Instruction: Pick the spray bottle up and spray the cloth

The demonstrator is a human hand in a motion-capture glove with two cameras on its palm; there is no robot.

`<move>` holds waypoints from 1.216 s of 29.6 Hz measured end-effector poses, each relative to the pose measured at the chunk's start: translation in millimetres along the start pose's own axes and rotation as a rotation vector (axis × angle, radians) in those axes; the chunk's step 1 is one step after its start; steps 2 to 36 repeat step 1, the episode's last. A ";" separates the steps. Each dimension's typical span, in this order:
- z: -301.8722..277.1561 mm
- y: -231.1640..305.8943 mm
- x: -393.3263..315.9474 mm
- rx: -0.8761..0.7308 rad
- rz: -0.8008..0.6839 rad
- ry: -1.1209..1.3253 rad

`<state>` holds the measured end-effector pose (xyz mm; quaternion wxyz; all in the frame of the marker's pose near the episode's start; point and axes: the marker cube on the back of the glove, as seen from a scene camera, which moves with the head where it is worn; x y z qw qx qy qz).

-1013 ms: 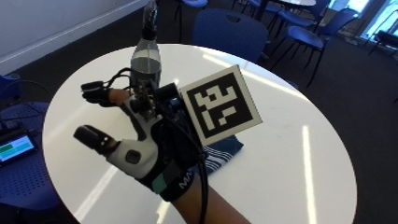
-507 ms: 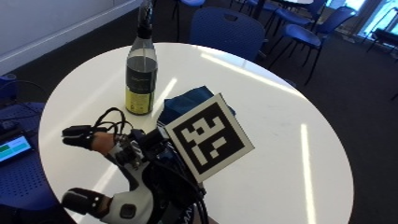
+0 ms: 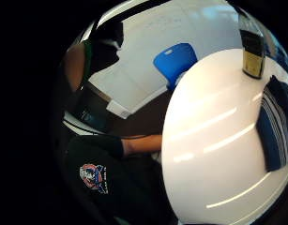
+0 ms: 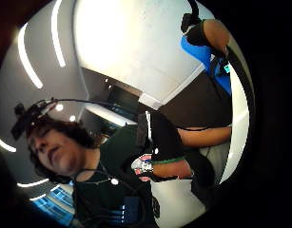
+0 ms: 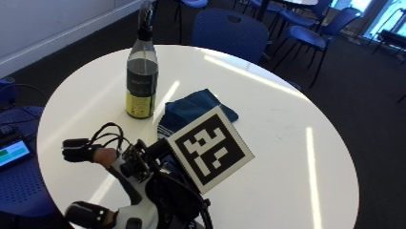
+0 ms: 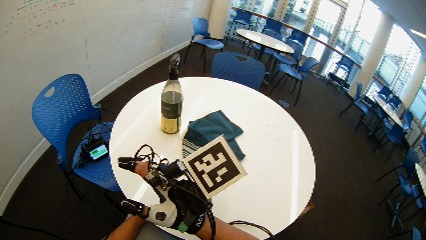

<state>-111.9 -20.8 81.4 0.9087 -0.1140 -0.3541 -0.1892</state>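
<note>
A dark glass spray bottle (image 5: 141,71) with a yellow label stands upright at the far left of the round white table (image 5: 285,143). A dark blue cloth (image 5: 197,109) with a striped edge lies crumpled just to its right. My gloved right hand (image 5: 126,191) hovers over the table's near edge, well short of both, fingers spread and holding nothing. The wide outside view shows the same layout: bottle (image 6: 171,105), cloth (image 6: 213,130), hand (image 6: 163,200). In the little finger side palm view the bottle (image 3: 251,47) and cloth (image 3: 277,126) sit far across the table (image 3: 214,140).
Blue chairs ring the table: one behind it (image 5: 231,28), one at the left (image 6: 60,107) with a small lit screen (image 5: 13,152) on its seat. More chairs and tables (image 6: 266,37) stand further back. The person's bare forearm (image 3: 143,143) lies beside the table edge.
My hand has drawn back from the bottle toward the table's near edge, uncovering the bottle and cloth. The outside view has shifted too.
</note>
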 end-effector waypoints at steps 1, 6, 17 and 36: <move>0.4 0.4 0.0 -0.002 0.004 -0.005; 0.4 0.4 0.0 -0.002 0.004 -0.005; 0.4 0.4 0.0 -0.002 0.004 -0.005; 0.4 0.4 0.0 -0.002 0.004 -0.005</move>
